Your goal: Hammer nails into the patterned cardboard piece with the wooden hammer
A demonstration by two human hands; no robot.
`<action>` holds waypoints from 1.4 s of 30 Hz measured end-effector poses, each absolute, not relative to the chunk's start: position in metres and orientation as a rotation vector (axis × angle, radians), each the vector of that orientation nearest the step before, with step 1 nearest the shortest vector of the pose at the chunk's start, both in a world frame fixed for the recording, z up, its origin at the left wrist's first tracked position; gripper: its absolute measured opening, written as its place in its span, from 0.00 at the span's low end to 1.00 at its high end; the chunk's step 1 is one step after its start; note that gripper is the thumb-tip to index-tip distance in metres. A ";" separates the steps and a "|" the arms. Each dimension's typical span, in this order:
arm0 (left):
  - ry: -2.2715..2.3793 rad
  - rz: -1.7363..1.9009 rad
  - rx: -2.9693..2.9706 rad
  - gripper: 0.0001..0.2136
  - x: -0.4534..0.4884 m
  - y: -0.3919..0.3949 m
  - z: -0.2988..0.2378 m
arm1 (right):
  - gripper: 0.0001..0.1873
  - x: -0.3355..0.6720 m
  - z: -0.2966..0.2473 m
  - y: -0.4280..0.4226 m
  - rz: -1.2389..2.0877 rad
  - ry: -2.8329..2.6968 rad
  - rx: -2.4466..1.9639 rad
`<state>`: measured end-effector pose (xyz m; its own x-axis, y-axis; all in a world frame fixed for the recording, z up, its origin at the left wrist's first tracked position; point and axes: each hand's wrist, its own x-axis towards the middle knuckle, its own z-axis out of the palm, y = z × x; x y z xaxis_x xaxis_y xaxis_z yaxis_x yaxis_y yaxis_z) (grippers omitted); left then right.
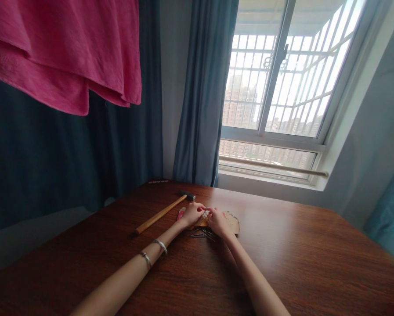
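My left hand [194, 213] and my right hand [218, 220] meet fingertip to fingertip, closed in a pinch. Between them stands a thin, shiny nail [206, 211], which both hands seem to grip. Under the hands lies a flat tan piece like cardboard [233, 223], with a row of small dark marks along its far right edge and a red part at its left end. My hands cover its middle. Several loose nails [198, 236] lie in a small pile on the near side. Left of my hands rests a hammer [162, 215] with a wooden handle and dark head.
All of this lies on a brown wooden table [282, 263]. A beaded string [158, 181] lies at the far corner. Dark blue curtains [200, 109] hang behind, beside a barred window [265, 87]. A pink cloth [84, 52] hangs at the upper left.
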<state>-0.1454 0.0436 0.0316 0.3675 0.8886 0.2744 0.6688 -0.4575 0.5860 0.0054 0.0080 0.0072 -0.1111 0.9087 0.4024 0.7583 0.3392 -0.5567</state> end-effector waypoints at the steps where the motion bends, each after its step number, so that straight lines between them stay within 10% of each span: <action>1: 1.370 0.810 2.260 0.14 -0.145 0.044 0.030 | 0.15 0.005 0.006 0.009 0.267 -1.891 -1.463; 22: 1.411 0.783 2.064 0.16 -0.141 0.047 0.040 | 0.13 0.004 0.008 0.015 0.435 -1.648 -1.478; 33: 1.005 -0.309 1.886 0.09 -0.184 0.040 0.089 | 0.09 0.021 0.053 -0.002 0.605 -2.149 -1.511; 42: 0.975 -0.534 1.923 0.10 -0.182 0.046 0.070 | 0.04 -0.001 0.053 -0.013 0.438 -2.508 -1.491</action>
<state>-0.1823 0.0463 0.0705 0.5982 0.4186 -0.6834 0.8012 -0.2963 0.5198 -0.0013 -0.0130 0.0527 -0.4755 0.8796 0.0129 0.8231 0.4501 -0.3464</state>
